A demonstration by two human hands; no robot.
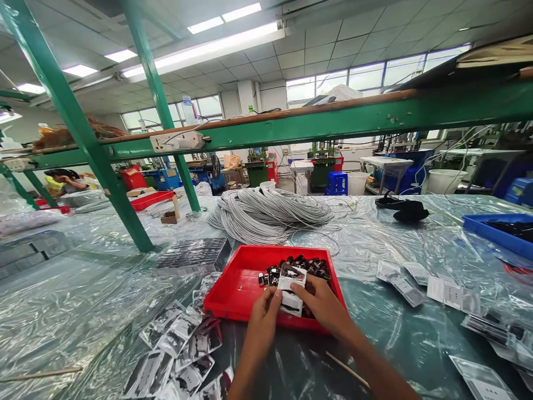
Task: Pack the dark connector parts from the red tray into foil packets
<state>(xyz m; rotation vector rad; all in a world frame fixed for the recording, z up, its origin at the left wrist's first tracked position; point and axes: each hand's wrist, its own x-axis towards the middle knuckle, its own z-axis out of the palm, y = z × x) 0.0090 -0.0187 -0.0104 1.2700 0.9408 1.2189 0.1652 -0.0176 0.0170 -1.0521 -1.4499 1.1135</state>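
Head view: left hand [265, 310] and right hand [321, 303] pinch a small packet [292, 304] with their fingers [301, 293], over the red tray [241, 286]. Hold its edges softly, so it stays flat above the tray.

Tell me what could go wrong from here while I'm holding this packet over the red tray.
The packet is held by the left grip and right grip above the red tray, so if it slips, it could land among the small dark parts. The loose packets lie overlapping close to the left forearm, which might brush them out of place. A thin stick lies beside the right forearm and could get nudged.
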